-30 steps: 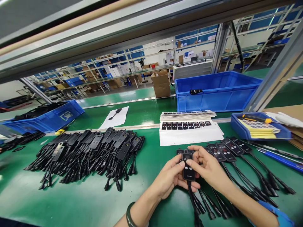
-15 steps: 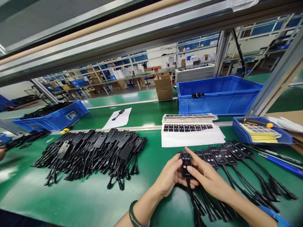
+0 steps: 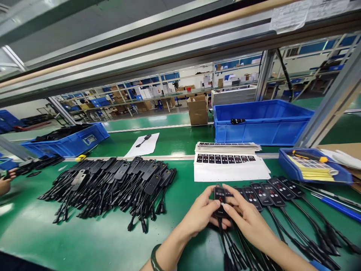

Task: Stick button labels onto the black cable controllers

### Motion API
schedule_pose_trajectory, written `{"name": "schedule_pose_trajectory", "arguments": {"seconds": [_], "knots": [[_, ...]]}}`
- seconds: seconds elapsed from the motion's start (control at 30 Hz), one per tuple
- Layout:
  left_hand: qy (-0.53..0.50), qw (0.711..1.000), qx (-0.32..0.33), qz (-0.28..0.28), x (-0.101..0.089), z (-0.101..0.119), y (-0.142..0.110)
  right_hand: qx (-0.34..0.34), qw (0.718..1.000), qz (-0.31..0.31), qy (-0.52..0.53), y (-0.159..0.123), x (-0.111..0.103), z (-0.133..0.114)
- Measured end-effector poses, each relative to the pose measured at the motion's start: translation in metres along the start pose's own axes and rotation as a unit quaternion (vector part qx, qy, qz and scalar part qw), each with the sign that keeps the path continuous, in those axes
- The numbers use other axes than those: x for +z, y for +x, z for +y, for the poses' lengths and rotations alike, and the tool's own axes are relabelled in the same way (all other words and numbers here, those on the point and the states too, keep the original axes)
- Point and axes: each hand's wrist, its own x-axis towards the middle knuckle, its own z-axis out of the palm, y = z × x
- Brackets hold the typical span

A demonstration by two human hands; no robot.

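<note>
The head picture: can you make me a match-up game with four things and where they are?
1. Black rectangular controller with a cable
2. Brown cardboard box
3. Yellow-edged paper stack
4. Dark green bracelet

A. Around the left forearm
B. Inside the small blue plastic tray
C. Held by the left hand and right hand
D. Left of the large blue plastic bin

Right pairs: 1-C, 2-D, 3-B, 4-A

Fingers (image 3: 213,206) around black controller (image 3: 220,195), probably

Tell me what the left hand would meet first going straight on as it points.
Beyond the black device it holds, the left hand would likely meet the right hand first, at the device's other side, though depth is unclear.
</note>
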Motion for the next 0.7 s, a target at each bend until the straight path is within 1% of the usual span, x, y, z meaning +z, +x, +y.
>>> {"name": "schedule_pose_trajectory", "arguments": {"seconds": [0.03,0.07,0.1,0.13,0.17,0.2,0.23,0.3,0.37,0.43,0.5,0.53,0.6,0.67,0.7], "knots": [[0.052,0.998,0.014,0.045,-0.007,0.002,0.0,-0.017,0.998,0.01,-0.059,0.002,-0.004,0.001],[0.124,0.986,0.032,0.105,-0.014,0.005,0.0,-0.035,0.992,0.021,-0.124,0.004,-0.008,0.002],[0.207,0.963,0.05,0.165,-0.021,0.007,0.001,-0.05,0.981,0.032,-0.186,0.006,-0.011,0.005],[0.284,0.934,0.057,0.211,-0.027,0.009,0.0,-0.06,0.968,0.036,-0.242,0.008,-0.014,0.008],[0.342,0.908,0.053,0.237,-0.033,0.01,0.0,-0.067,0.955,0.034,-0.289,0.009,-0.015,0.012],[0.379,0.891,0.045,0.247,-0.038,0.011,0.0,-0.07,0.942,0.027,-0.327,0.011,-0.015,0.016],[0.4,0.882,0.035,0.248,-0.041,0.011,0.0,-0.072,0.931,0.019,-0.357,0.011,-0.014,0.02],[0.418,0.875,0.027,0.245,-0.044,0.01,-0.002,-0.083,0.914,0.0,-0.397,0.012,-0.012,0.026],[0.445,0.861,0.022,0.244,-0.046,0.01,-0.004,-0.098,0.904,-0.019,-0.416,0.011,-0.01,0.028],[0.473,0.846,0.017,0.245,-0.048,0.012,-0.005,-0.107,0.9,-0.045,-0.419,0.01,-0.009,0.026],[0.513,0.829,0.027,0.221,-0.051,0.014,-0.005,-0.113,0.9,-0.072,-0.414,0.01,-0.011,0.022],[0.534,0.823,0.038,0.192,-0.052,0.014,-0.004,-0.118,0.9,-0.083,-0.412,0.009,-0.011,0.02],[0.57,0.813,0.06,0.102,-0.051,0.012,0.0,-0.134,0.896,-0.098,-0.412,0.009,-0.012,0.018],[0.587,0.806,0.07,0.02,-0.044,0.005,0.005,-0.146,0.893,-0.101,-0.414,0.009,-0.012,0.018],[0.594,0.801,0.07,0.0,-0.038,0.001,0.007,-0.145,0.893,-0.1,-0.415,0.01,-0.012,0.018]]}}
